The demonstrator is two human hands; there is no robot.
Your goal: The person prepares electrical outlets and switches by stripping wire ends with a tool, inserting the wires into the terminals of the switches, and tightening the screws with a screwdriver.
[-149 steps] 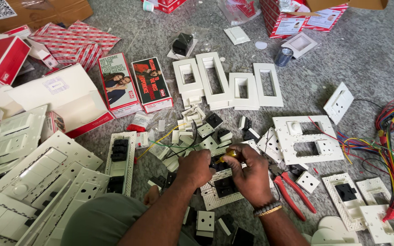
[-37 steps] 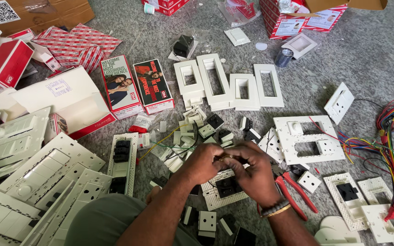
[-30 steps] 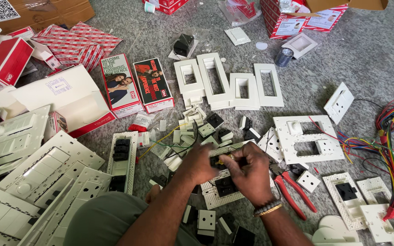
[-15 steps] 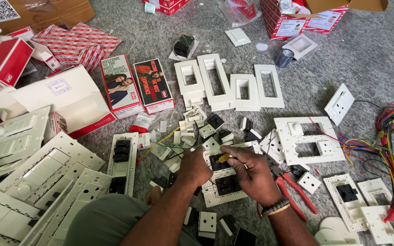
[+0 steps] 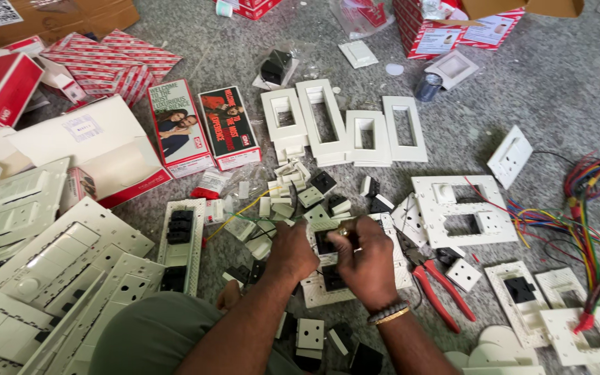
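Head view: the left hand [image 5: 292, 251] and right hand [image 5: 366, 262] meet just below the centre of the frame, both curled over a small black switch module [image 5: 326, 241] that sits in a white switch plate [image 5: 355, 278] lying flat on the grey floor [image 5: 522, 83]. The plate lies directly before the person, probably so both hands can bear down on it. The left hand's fingers are closed against the module's left edge; the right hand's fingers are bent, pinching at its top, with 1 ring and a wristband showing. How firmly either grips I cannot tell. At 3 o'clock from the hands lie red-handled pliers [image 5: 442, 288]; at 12 o'clock, loose white and black modules [image 5: 314, 194]; at 9 o'clock, a long plate with black modules [image 5: 180, 253].
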